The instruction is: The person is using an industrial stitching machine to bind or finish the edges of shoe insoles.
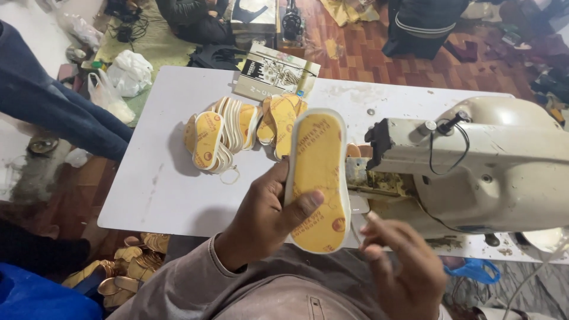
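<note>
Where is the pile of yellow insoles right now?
In the head view, the pile of insoles lies on the white table, left of the sewing machine and beyond the single insole held up in the left hand.

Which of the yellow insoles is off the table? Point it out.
The yellow insole with the white rim, held up in the left hand beside the sewing machine. The other insoles lie piled on the white table.

Yellow insole point(317, 172) with white edge and orange marks. Left of insole, yellow and white pile point(237, 130) on white table point(160, 184). Right, cream machine point(498, 166).
</note>
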